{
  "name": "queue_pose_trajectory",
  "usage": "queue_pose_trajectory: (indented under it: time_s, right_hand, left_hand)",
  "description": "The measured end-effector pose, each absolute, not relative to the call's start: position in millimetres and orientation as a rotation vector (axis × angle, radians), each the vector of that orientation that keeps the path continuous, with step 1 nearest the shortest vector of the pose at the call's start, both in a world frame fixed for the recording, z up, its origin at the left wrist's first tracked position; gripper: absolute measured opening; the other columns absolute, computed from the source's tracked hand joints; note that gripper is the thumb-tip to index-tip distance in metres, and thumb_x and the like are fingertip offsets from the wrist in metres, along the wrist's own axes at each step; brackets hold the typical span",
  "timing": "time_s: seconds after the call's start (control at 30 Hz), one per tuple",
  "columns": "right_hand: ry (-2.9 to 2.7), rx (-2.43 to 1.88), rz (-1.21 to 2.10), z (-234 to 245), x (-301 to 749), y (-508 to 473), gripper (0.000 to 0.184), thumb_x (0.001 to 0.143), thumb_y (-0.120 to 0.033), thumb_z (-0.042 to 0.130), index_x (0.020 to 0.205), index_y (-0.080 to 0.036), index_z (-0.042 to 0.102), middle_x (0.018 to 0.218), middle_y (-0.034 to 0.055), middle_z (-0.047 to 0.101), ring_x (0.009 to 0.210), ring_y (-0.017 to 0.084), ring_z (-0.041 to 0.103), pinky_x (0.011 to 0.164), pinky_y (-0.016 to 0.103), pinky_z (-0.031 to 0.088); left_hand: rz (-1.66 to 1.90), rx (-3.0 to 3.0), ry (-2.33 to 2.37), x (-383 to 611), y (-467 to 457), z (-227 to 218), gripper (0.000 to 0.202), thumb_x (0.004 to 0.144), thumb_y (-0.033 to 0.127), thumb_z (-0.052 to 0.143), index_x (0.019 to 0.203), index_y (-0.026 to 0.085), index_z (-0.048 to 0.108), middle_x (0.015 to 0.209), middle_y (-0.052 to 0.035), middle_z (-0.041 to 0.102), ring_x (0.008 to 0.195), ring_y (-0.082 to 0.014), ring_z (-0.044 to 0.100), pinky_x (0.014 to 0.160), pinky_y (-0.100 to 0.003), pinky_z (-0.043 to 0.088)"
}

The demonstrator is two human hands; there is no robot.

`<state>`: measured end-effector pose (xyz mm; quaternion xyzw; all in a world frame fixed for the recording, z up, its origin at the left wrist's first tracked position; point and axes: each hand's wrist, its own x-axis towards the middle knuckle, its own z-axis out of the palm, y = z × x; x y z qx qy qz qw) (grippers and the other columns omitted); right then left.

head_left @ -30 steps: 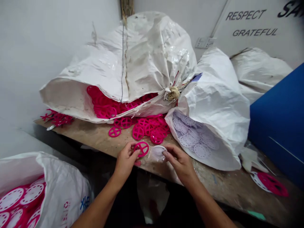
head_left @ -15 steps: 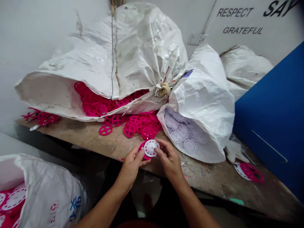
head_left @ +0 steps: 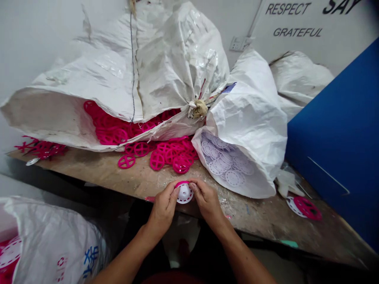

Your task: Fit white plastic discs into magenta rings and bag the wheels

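Observation:
Both my hands meet at the near edge of a worn wooden table (head_left: 103,169). My left hand (head_left: 164,207) and my right hand (head_left: 207,199) pinch a white perforated disc (head_left: 184,193) that lies on top of a pink spoked wheel, whose rim peeks out behind it. Fingers of both hands are closed round the pair. Just beyond lies a heap of loose pink wheels (head_left: 168,154). To the right, an open white sack (head_left: 251,126) shows several white discs (head_left: 225,161) inside.
A big white sack (head_left: 118,83) spilling pink wheels lies across the back of the table. Another sack (head_left: 56,244) stands at the lower left. A blue panel (head_left: 340,130) blocks the right side. A joined pink and white piece (head_left: 304,207) rests at the right.
The pink wheel and the white disc, held apart one second ago, have come together, the disc now on top. Both hands drew toward the table edge. The camera view shifted right.

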<state>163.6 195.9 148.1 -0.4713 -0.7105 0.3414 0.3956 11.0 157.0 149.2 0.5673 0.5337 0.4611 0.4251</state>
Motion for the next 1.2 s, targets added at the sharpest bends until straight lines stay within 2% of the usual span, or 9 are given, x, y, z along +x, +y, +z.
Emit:
queue_pose_trajectory:
  time_s: [0.2,0.33,0.43,0.5,0.7,0.83,0.97,1.13,1.2]
  right_hand:
    - [-1.687,-1.102,1.271,151,170,191,0.027,0.085,-0.030,0.053,0.109,-0.021,0.059,0.096,0.0028,0.067,0.083,0.016,0.063,0.071,0.027,0.051]
    - [-1.675,-1.101,1.350,140,173,183,0.025,0.084,-0.030,0.055,0.107,-0.021,0.055,0.086,0.0018,0.067,0.068,0.014,0.062,0.056,0.023,0.049]
    - [-1.700,-1.122,1.288,132,172,180,0.025,0.084,-0.031,0.055,0.107,-0.020,0.055,0.091,0.0031,0.067,0.081,0.017,0.063,0.070,0.027,0.051]
    - [-1.677,-1.126,1.278,131,170,181,0.027,0.084,-0.031,0.055,0.109,-0.020,0.055,0.096,0.0042,0.067,0.088,0.018,0.063,0.078,0.030,0.050]
    - [-1.524,-1.139,1.412,142,167,186,0.036,0.084,-0.038,0.055,0.114,-0.019,0.055,0.079,0.0017,0.064,0.066,0.014,0.059,0.062,0.027,0.049]
    - [-1.635,-1.103,1.318,140,165,183,0.043,0.080,-0.030,0.060,0.121,-0.021,0.051,0.089,0.0027,0.066,0.077,0.016,0.061,0.071,0.029,0.050]
    - [-1.769,-1.120,1.154,137,158,179,0.038,0.082,-0.025,0.058,0.119,-0.022,0.051,0.088,0.0017,0.064,0.074,0.015,0.059,0.069,0.027,0.048]
    - [-1.804,-1.024,1.241,144,145,178,0.046,0.081,-0.025,0.059,0.126,-0.024,0.048,0.105,0.0042,0.063,0.090,0.017,0.061,0.080,0.030,0.049]
    - [-1.775,-0.993,1.284,144,144,179,0.051,0.080,-0.028,0.060,0.130,-0.026,0.045,0.111,0.0056,0.060,0.090,0.017,0.061,0.080,0.030,0.050]
  left_hand:
    - [1.092,1.073,1.209,14,153,147,0.039,0.082,0.033,0.055,0.117,0.017,0.050,0.102,-0.0071,0.066,0.085,-0.0189,0.066,0.069,-0.029,0.056]
    - [1.089,1.083,1.264,17,149,138,0.032,0.083,0.032,0.052,0.111,0.016,0.052,0.084,-0.0036,0.066,0.063,-0.0141,0.065,0.056,-0.025,0.054]
    - [1.078,1.077,1.269,17,149,132,0.033,0.083,0.033,0.051,0.111,0.015,0.051,0.076,-0.0018,0.064,0.057,-0.0130,0.064,0.051,-0.023,0.051]
    - [1.052,1.014,1.219,15,150,133,0.037,0.080,0.033,0.055,0.112,0.015,0.050,0.078,-0.0025,0.064,0.058,-0.0128,0.064,0.052,-0.022,0.050]
    - [1.020,0.746,1.042,4,153,147,0.062,0.069,0.034,0.071,0.121,0.016,0.043,0.091,-0.0072,0.068,0.074,-0.0161,0.068,0.067,-0.026,0.052]
    - [1.050,0.739,1.070,4,150,144,0.058,0.068,0.035,0.072,0.116,0.016,0.045,0.083,-0.0045,0.067,0.068,-0.0141,0.066,0.064,-0.025,0.051]
    - [1.149,0.834,1.149,10,148,133,0.049,0.072,0.034,0.067,0.111,0.016,0.047,0.081,-0.0031,0.066,0.062,-0.0123,0.063,0.059,-0.023,0.050]
    - [1.233,0.818,1.198,-12,135,143,0.045,0.072,0.032,0.069,0.110,0.016,0.050,0.081,-0.0032,0.068,0.064,-0.0143,0.065,0.060,-0.025,0.052]
    - [1.433,0.728,1.278,-38,115,161,0.045,0.069,0.031,0.073,0.106,0.020,0.052,0.079,0.0000,0.068,0.064,-0.0141,0.066,0.063,-0.026,0.054]
